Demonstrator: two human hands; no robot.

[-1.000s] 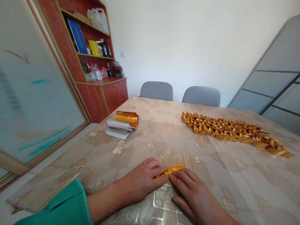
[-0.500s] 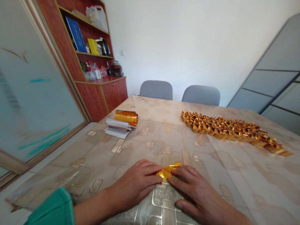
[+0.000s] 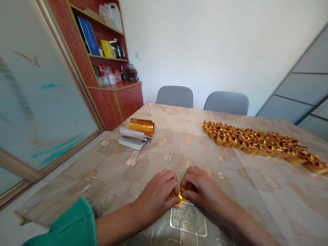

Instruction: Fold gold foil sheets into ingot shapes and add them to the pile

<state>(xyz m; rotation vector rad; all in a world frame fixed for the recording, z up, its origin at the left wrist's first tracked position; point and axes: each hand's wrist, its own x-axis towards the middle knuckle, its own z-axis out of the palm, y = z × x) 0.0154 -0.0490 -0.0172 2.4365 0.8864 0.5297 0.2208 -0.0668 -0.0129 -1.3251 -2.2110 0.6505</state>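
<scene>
Two hands (image 3: pixel 162 191) (image 3: pixel 201 184) pinching gold foil (image 3: pixel 182 198); print on blue folder (image 3: pixel 88 36) illegibly small.

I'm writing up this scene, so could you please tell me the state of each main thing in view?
Gold paper: creased, partly covered
Left hand: bent, gripping the gold paper
Right hand: bent, gripping the gold paper
Loose sheets: stacked, curled
Gold pieces: folded, closely packed
Grey chairs: upright
Cabinet doors: shut
Tablecloth: spread out

The foil piece (image 3: pixel 181 198) and folded pieces (image 3: pixel 256 141) present glossy, metallic-looking surfaces, the stacked sheets (image 3: pixel 141 127) show glossy foil and matt paper faces, and the table cover (image 3: pixel 159 159) resembles smooth plastic.
</scene>
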